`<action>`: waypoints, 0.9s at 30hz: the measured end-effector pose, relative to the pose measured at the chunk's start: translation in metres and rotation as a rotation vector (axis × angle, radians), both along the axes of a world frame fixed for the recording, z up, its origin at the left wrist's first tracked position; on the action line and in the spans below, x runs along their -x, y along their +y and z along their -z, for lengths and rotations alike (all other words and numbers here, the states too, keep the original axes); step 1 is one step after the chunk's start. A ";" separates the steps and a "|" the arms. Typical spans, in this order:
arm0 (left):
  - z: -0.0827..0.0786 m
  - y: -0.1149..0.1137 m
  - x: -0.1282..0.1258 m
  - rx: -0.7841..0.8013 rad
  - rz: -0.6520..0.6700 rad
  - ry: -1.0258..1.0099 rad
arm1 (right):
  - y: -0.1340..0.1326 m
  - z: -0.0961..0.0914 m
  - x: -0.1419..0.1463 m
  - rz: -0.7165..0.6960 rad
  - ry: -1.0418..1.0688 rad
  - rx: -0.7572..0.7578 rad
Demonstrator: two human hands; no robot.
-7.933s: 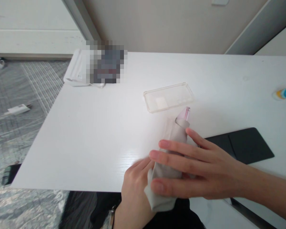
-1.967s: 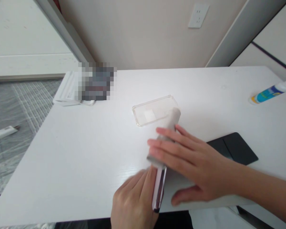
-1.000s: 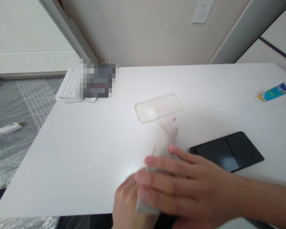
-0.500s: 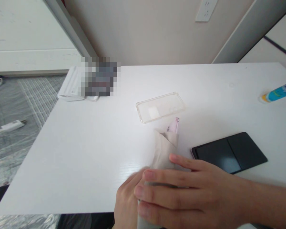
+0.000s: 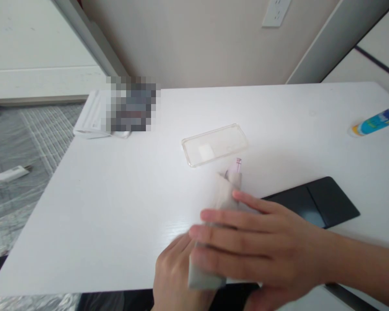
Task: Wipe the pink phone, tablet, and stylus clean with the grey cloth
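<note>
A beige, soft-looking pouch [image 5: 225, 192] stands out over the table's near part, with a pale pink, partly see-through piece [image 5: 237, 165] sticking out of its far end. A smooth grey-green end [image 5: 205, 278] shows at the near side; whether it belongs to the pouch I cannot tell. My left hand [image 5: 176, 268] is curled around the near left side, its fingertips hidden. My right hand [image 5: 262, 242] lies across the top with fingers stretched out and slightly blurred. Just right of it, partly covered by my fingers, is a flat black phone-like case [image 5: 314, 203].
A clear phone case [image 5: 215, 144] lies beyond the pouch on the white table [image 5: 116, 207]. A blue and orange tube [image 5: 377, 123] is at the far right. White papers [image 5: 92, 116] and a pixelated dark item [image 5: 134, 106] lie at the back left. A wall socket [image 5: 276, 13] is behind.
My right hand has slid forward along the pouch, away from me, uncovering its grey-green near end. The view has shifted slightly. My left hand keeps its place.
</note>
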State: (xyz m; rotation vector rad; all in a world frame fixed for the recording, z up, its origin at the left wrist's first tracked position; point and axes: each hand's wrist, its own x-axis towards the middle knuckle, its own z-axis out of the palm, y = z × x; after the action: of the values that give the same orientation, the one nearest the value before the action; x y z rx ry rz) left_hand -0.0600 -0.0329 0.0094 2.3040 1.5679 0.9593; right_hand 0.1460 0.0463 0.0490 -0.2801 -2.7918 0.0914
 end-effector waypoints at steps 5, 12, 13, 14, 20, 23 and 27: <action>-0.001 0.001 0.002 0.022 0.057 0.111 | 0.026 0.004 -0.012 0.330 0.033 0.128; 0.004 0.000 0.001 0.029 0.046 0.143 | 0.026 0.006 -0.011 0.313 0.075 0.185; 0.004 0.000 0.001 0.024 0.038 0.152 | 0.026 0.006 -0.011 0.309 0.084 0.189; 0.003 0.000 0.000 0.020 0.032 0.161 | 0.026 0.006 -0.011 0.308 0.093 0.192; 0.000 0.001 -0.001 0.001 0.006 0.186 | 0.032 0.006 -0.009 0.301 0.161 0.184; -0.001 0.001 -0.003 0.007 -0.008 0.197 | 0.029 0.007 -0.006 0.261 0.197 0.171; -0.006 0.001 -0.007 -0.044 -0.080 0.151 | 0.012 0.004 0.005 0.098 0.193 0.163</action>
State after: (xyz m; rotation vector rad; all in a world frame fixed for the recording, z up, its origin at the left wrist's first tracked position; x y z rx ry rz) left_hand -0.0531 -0.0319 0.0158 2.4115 1.7256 0.8632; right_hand 0.1406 0.0580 0.0452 -0.4240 -2.5779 0.3069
